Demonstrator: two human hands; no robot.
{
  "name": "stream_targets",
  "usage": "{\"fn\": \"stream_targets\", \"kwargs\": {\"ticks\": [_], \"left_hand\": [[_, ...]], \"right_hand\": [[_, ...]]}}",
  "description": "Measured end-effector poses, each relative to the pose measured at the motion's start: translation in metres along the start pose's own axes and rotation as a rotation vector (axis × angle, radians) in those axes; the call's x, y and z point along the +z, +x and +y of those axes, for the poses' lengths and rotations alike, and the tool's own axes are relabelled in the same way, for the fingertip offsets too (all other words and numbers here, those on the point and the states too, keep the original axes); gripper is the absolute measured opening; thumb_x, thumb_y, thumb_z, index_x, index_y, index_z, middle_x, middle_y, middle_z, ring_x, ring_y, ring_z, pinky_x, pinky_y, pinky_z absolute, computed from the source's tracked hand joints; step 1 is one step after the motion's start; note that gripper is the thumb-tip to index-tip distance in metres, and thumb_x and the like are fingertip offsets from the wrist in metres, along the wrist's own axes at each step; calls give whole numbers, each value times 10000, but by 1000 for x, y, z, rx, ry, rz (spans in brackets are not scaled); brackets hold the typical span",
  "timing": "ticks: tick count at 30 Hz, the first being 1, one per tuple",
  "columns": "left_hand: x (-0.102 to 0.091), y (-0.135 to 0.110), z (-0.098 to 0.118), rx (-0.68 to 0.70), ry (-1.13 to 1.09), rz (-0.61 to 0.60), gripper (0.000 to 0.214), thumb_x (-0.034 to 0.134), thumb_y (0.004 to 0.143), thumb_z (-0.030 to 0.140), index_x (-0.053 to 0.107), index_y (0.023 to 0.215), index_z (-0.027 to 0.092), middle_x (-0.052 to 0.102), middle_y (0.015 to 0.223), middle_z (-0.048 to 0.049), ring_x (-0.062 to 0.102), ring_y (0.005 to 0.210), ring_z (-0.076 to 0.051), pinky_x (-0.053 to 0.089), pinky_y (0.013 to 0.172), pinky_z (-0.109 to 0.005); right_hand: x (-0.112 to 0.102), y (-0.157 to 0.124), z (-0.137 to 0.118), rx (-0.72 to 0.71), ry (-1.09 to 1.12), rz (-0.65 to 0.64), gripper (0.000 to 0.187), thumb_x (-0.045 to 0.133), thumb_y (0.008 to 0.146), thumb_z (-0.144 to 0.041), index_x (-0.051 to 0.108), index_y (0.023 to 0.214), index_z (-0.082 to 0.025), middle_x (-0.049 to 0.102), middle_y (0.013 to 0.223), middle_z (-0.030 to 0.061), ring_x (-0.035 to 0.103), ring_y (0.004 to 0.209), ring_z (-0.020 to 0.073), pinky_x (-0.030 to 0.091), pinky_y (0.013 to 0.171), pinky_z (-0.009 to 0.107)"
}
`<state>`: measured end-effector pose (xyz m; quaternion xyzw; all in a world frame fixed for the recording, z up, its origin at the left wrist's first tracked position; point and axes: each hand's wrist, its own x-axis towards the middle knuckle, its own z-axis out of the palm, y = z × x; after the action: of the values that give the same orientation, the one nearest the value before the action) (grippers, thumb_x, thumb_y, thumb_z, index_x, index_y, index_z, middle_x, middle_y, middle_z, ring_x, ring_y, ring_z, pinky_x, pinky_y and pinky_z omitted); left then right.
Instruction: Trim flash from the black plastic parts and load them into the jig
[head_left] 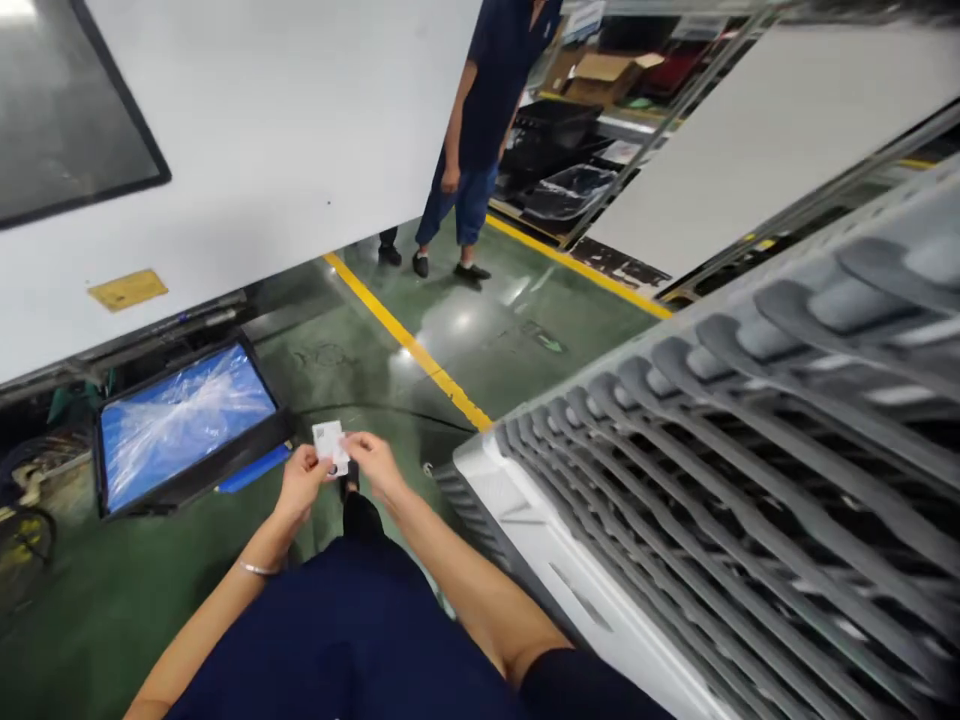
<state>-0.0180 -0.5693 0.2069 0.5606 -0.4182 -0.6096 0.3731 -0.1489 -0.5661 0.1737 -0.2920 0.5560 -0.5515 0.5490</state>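
Note:
A small white label point(331, 446) with a dark square code printed in its upper left corner is held up in front of my body. My left hand point(302, 482) pinches its lower left edge between thumb and fingers. At the label's right edge, my right hand point(374, 464) also has it pinched between fingertips. The rest of its print is too small to read. Left of my hands sits a dark-framed panel point(191, 425) with a blue surface under wrinkled clear film.
A large white machine point(300, 120) with a dark window fills the upper left. To my right stands a grey slatted rack point(675, 450) on a white base. Beyond, a person point(480, 130) stands beside yellow floor lines point(409, 340) and loaded shelves. A dark cable point(382, 407) crosses the green floor.

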Motion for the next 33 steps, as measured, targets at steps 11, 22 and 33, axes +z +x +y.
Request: {"fn": "stream_targets", "kwargs": {"ticks": [11, 22, 33], "left_hand": [[32, 163, 55, -407, 81, 64, 497, 730, 567, 496, 638, 904, 141, 629, 655, -2, 600, 612, -161, 435, 504, -243], [6, 200, 51, -611, 230, 15, 380, 793, 569, 409, 653, 759, 111, 591, 541, 8, 493, 446, -77, 405, 430, -187], [-7, 227, 40, -706, 142, 425, 70, 624, 661, 175, 589, 714, 144, 609, 575, -4, 581, 530, -135, 464, 537, -245]], "right_hand": [[8, 166, -26, 71, 37, -103, 322, 770, 543, -413, 548, 586, -184, 537, 534, -47, 473, 523, 93, 367, 516, 224], [10, 208, 2, 348, -35, -390, 193, 730, 671, -234, 601, 802, -173, 579, 560, -52, 518, 491, 104, 380, 501, 223], [43, 211, -20, -426, -1169, -746, 223, 510, 884, -253, 677, 974, -136, 703, 945, 107, 538, 990, 252, 383, 910, 452]]}}
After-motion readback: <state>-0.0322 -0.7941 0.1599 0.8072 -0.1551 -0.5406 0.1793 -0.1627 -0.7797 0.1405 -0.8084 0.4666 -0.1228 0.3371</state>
